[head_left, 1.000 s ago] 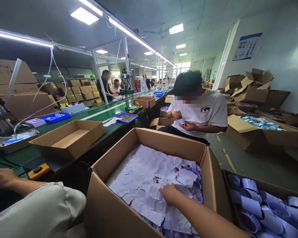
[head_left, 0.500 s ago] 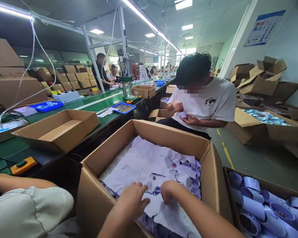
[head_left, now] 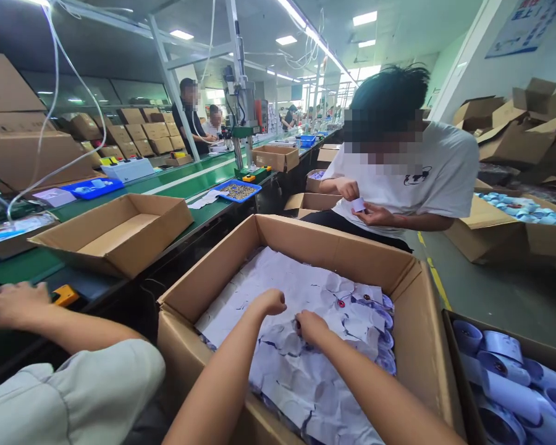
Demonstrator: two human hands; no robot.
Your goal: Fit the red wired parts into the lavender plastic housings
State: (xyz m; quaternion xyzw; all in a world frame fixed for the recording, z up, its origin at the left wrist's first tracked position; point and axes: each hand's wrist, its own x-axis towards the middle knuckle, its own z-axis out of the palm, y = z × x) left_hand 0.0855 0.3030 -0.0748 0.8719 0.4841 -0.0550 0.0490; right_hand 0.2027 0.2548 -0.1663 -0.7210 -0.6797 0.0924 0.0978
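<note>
Both hands are over an open cardboard box [head_left: 287, 241] lined with torn, wrinkled white paper [head_left: 306, 281]. My left hand [head_left: 269, 303] hovers above the middle of the paper, its fingers curled inward; what they hold, if anything, is hidden. Close by on the right, my right hand [head_left: 312, 326] has its fingertips pinched together at the paper, with a tiny dark spot at them that I cannot make out. A small red round piece [head_left: 341, 303] shows on the paper beyond. Purplish-white rolled pieces [head_left: 386, 340] peek out along the box's right side.
A co-worker in a white shirt [head_left: 440, 167] sits across, holding a small white ring [head_left: 358, 204]. Another person's hand [head_left: 16, 306] rests at the bench on the left. White cylinders [head_left: 509, 383] fill a box at right. A shallow carton [head_left: 115, 235] stands on the bench.
Both my hands have moved farther into the box, and the left fingers have gone from spread to curled. The neighbour's hand at left has come into view. The camera's view has shifted slightly.
</note>
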